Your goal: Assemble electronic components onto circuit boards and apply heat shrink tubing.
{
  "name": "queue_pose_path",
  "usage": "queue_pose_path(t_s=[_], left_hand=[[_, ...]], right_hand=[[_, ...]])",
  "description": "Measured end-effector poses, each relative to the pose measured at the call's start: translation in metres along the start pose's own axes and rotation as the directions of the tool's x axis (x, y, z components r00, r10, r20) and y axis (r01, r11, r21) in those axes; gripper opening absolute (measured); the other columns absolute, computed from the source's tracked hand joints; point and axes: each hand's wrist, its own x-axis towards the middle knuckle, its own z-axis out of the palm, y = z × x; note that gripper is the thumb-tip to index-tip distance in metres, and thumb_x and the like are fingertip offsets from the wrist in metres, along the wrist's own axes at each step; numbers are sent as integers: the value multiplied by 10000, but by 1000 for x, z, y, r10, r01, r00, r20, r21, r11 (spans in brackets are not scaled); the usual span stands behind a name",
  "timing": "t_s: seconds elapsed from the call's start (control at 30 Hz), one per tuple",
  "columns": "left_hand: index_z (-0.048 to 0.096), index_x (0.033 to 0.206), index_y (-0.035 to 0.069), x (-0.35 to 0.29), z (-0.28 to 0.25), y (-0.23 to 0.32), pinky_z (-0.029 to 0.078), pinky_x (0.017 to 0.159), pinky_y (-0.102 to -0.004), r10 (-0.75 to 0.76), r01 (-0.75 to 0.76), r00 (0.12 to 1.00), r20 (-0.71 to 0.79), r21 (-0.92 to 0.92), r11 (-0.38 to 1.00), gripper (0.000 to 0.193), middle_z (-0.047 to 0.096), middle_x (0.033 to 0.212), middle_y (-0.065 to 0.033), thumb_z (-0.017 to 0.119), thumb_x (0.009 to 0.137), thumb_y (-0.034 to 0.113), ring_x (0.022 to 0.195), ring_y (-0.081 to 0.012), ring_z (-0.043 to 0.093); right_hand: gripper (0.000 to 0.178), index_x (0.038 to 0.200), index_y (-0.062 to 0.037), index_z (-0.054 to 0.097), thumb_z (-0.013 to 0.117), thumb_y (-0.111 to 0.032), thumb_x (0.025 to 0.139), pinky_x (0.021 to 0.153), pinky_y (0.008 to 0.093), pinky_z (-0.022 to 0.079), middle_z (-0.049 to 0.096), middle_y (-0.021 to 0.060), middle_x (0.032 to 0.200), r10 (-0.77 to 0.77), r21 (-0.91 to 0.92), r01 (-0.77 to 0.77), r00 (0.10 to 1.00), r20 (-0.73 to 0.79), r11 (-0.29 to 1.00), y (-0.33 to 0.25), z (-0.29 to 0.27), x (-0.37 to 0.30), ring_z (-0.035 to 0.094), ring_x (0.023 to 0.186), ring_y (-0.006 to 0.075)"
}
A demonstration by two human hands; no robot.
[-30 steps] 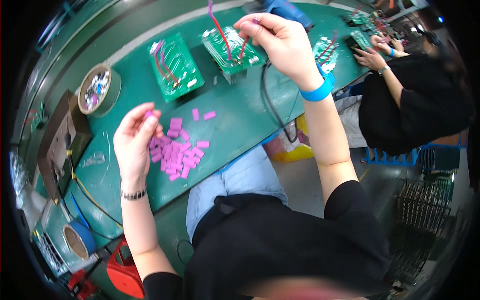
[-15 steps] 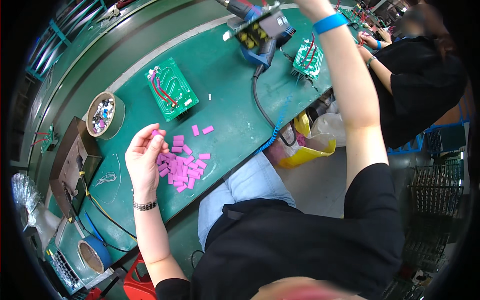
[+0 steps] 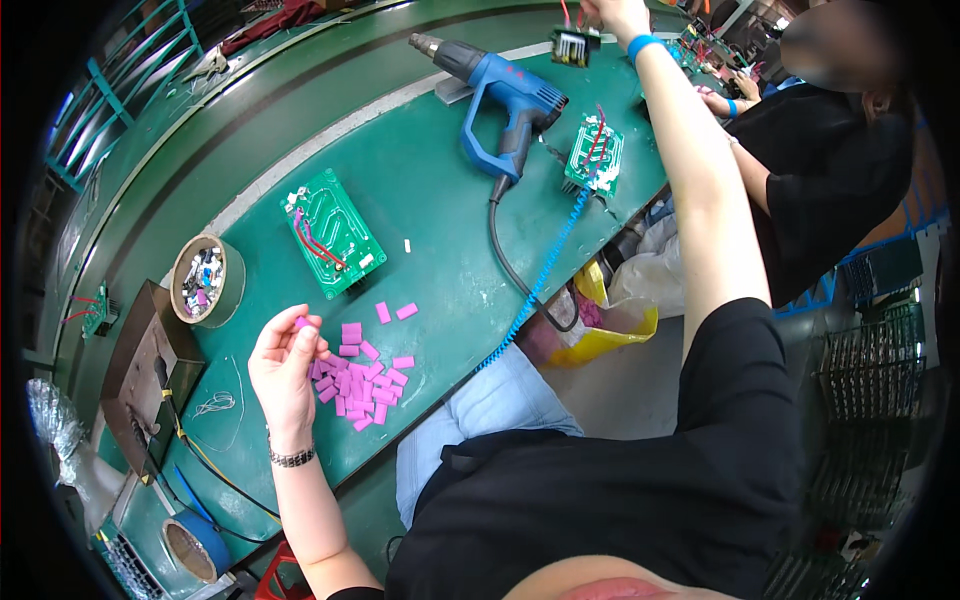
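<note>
My left hand [image 3: 283, 375] is closed, pinching a short purple tubing piece [image 3: 303, 322] between thumb and fingertips. Right beside it a loose pile of similar purple pieces [image 3: 365, 385] lies on the green bench. My right arm, with a blue wristband, reaches to the far edge of the view. There my right hand [image 3: 622, 20] is closed, and a small circuit board [image 3: 575, 47] with red wires hangs from its fingers; the exact grip is partly cut off. A green circuit board [image 3: 333, 235] with red and purple wires rests beyond the pile.
A blue heat gun [image 3: 515, 85] lies mid-bench, its cable running to the near edge. Another wired green board [image 3: 596, 155] sits right of it. At left are a round tub [image 3: 240, 285] of small parts, a metal box [image 3: 135, 375] and a tape roll [image 3: 205, 545]. A co-worker [image 3: 830, 190] sits at right.
My right hand has carried the circuit board from over the heat gun toward the far edge, uncovering the gun. The left hand keeps its purple piece. The whole view has shifted slightly.
</note>
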Motion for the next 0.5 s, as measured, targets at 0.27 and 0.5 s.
queue_pose_path(t_s=[0.27, 0.5], left_hand=[[574, 1151, -29, 2, -2, 0, 513, 646, -239, 47, -47, 999, 2, -34, 998, 274, 631, 988, -114, 620, 888, 30, 734, -107, 581], [578, 1126, -51, 5, 6, 8, 477, 633, -247, 15, -13, 998, -53, 48, 999, 263, 641, 944, -109, 622, 873, 4, 692, -129, 577]], right_hand=[[263, 1143, -12, 641, 591, -152, 926, 747, 213, 554, 705, 75, 949, 518, 398, -585, 811, 271, 707, 43, 15, -76, 668, 794, 104], [648, 1282, -55, 541, 727, -391, 760, 857, 377, 499, 654, 125, 1119, 235, -376, -202, 971, 42, 904, 39, -24, -61, 621, 1027, 250]])
